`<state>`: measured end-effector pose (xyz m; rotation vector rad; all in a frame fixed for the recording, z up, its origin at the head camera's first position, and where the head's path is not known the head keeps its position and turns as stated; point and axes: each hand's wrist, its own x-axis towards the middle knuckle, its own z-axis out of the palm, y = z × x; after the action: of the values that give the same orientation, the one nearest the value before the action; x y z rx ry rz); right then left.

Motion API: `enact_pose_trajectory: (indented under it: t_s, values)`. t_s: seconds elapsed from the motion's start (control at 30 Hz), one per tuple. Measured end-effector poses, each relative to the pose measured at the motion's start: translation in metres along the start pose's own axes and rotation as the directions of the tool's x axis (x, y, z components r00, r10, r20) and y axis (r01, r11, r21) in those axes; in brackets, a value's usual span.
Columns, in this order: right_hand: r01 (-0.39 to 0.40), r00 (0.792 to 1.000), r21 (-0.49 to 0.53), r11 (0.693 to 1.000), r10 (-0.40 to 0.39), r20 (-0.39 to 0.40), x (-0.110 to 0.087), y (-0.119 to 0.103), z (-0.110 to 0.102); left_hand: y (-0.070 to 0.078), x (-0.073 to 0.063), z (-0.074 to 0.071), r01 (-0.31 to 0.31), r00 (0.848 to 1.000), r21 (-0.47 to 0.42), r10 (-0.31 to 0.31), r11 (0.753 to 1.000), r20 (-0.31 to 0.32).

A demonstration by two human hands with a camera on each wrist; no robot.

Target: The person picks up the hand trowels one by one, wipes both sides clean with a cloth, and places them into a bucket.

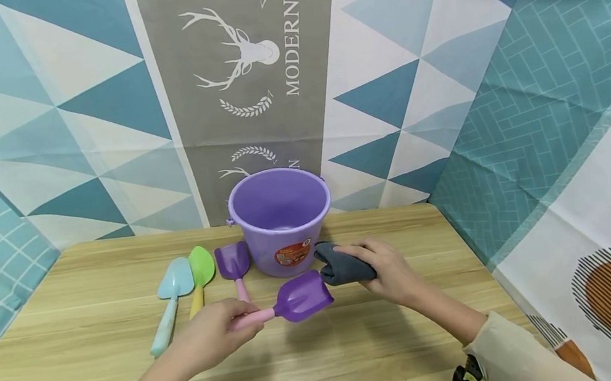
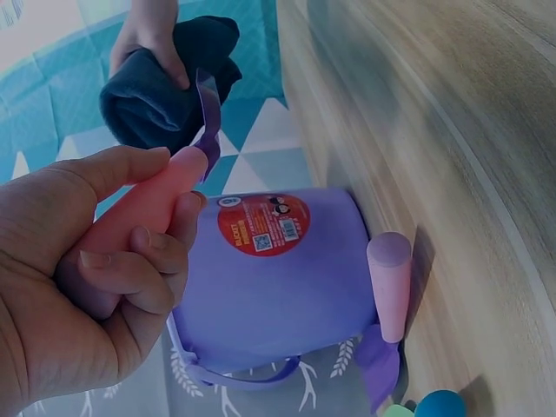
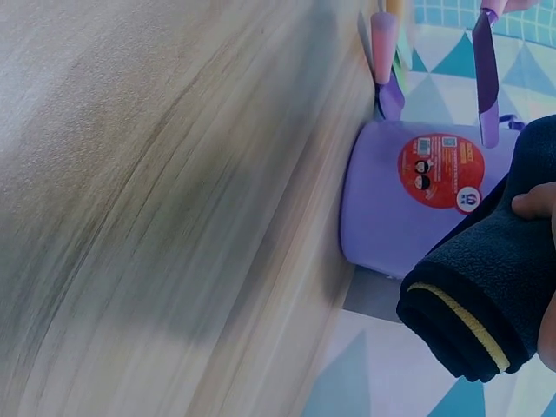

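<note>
Shovel (image 1: 301, 296) hangs above the table (image 1: 411, 341), in front of the bucket (image 1: 262, 249): the left hand (image 1: 217, 333) wraps its fingers round the pink handle, which likely leaves the purple blade bare toward the cloth (image 1: 343, 265). The right hand (image 1: 385, 269) grips that cloth, bundled probably to make a thick pad, close by the blade; whether they touch is hard to tell. Second shovel (image 1: 233, 261), green shovel (image 1: 202, 266) and blue shovel (image 1: 176, 280) lie left of the upright bucket, apparently set aside for working room.

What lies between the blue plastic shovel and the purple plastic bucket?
In the head view: a green, yellow-handled shovel and an unheld purple, pink-handled shovel.
</note>
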<state>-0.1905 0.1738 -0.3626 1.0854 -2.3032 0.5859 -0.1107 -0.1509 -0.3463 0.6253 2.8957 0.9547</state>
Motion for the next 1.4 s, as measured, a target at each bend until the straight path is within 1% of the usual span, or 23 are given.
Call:
enact_pose_trajectory:
  t_s: [0.23,0.4,0.57,0.83,1.0,1.17,1.4]
  values:
    - [0.039,0.999,-0.011,0.999,-0.039,-0.01,0.003,-0.002,0.004,0.001,0.004,0.002,-0.008,1.0,0.009,0.008,1.0,0.017]
    - [0.073,0.997,-0.023,0.997,-0.073,-0.015,0.005,-0.005,0.006,0.001,0.007,0.004,-0.037,0.999,0.02,0.037,0.999,0.012]
    - [0.089,0.996,-0.04,0.995,-0.089,0.002,0.004,-0.008,0.009,0.003,0.008,0.006,-0.057,0.998,0.038,0.057,0.998,-0.004]
    - [0.107,0.994,-0.042,0.993,-0.106,0.025,0.006,-0.013,0.013,0.006,0.009,0.006,-0.052,0.999,0.037,0.052,0.998,-0.007]
    - [0.118,0.993,-0.051,0.992,-0.117,0.028,0.008,-0.016,0.014,0.007,0.009,0.006,-0.063,0.998,0.032,0.063,0.998,-0.012]
    - [0.142,0.989,-0.069,0.988,-0.138,0.051,0.009,-0.019,0.016,0.009,0.01,0.007,-0.074,0.997,0.034,0.075,0.997,-0.013]
    - [0.166,0.983,-0.109,0.98,-0.155,0.098,0.01,-0.023,0.018,0.011,0.011,0.007,-0.051,0.999,0.027,0.051,0.998,-0.001]
